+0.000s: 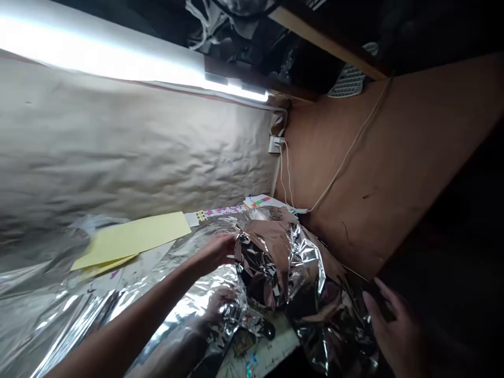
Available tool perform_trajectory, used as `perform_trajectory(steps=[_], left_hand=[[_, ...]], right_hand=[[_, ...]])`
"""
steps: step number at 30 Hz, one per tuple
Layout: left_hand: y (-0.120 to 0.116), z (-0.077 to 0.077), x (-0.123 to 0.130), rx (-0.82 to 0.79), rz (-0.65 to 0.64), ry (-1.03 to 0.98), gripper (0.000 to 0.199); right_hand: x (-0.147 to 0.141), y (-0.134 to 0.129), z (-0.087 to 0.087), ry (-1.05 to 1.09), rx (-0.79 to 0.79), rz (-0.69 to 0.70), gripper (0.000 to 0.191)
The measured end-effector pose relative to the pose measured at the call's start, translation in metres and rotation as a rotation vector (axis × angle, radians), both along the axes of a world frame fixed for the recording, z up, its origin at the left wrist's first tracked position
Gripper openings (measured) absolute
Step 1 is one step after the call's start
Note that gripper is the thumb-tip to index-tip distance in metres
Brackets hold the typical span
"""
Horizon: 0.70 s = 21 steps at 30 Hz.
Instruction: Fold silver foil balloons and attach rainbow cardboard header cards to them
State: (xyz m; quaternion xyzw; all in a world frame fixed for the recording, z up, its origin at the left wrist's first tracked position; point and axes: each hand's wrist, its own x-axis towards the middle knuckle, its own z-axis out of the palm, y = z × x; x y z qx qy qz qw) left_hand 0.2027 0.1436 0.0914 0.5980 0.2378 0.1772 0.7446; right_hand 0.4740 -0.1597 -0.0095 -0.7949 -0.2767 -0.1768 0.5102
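Note:
A large sheet of shiny silver foil, crumpled and reflective, spreads over the work surface. My left hand is closed on the foil's edge near the middle, and the arm's reflection shows in the foil below. At the lower right, my right hand is held beside the foil's right edge, its thumb and fingers apart. Whether that hand touches the foil is hard to tell in the dark. Under the lifted foil, part of a pale board shows, with small items that I cannot make out.
Yellow paper sheets lie at the back left against a wrinkled covered wall. A brown panel rises at the right. White cables run from a socket in the corner. A bright tube light hangs above.

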Motion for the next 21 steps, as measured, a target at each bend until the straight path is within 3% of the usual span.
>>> perform_trajectory(steps=[2, 4, 7, 10, 13, 15, 17, 21], left_hand=[[-0.004, 0.000, 0.000, -0.048, -0.077, 0.036, 0.065], [-0.007, 0.003, 0.004, 0.023, -0.082, 0.103, 0.072], [-0.002, 0.007, 0.006, 0.261, 0.097, 0.207, 0.053], [0.013, 0.008, -0.004, 0.326, 0.176, 0.234, 0.042], [0.028, 0.003, -0.022, 0.339, 0.211, 0.232, 0.047], [0.030, -0.003, -0.027, 0.362, 0.250, 0.210, 0.051], [0.022, -0.009, -0.023, 0.378, 0.260, 0.166, 0.049], [-0.016, -0.010, 0.000, 0.336, 0.126, 0.056, 0.047]], right_hand=[[-0.040, 0.026, 0.021, -0.076, -0.051, 0.306, 0.048], [-0.084, 0.057, 0.035, -0.127, -0.210, 0.636, 0.048], [-0.129, 0.093, 0.036, -0.226, -0.380, 0.856, 0.054], [-0.134, 0.104, 0.019, -0.240, -0.375, 0.874, 0.052], [-0.115, 0.103, 0.000, -0.234, -0.348, 0.847, 0.045], [-0.105, 0.104, -0.002, -0.217, -0.300, 0.827, 0.040], [-0.106, 0.108, 0.009, -0.153, -0.227, 0.796, 0.035], [-0.129, 0.128, 0.055, -0.039, -0.076, 0.778, 0.041]])
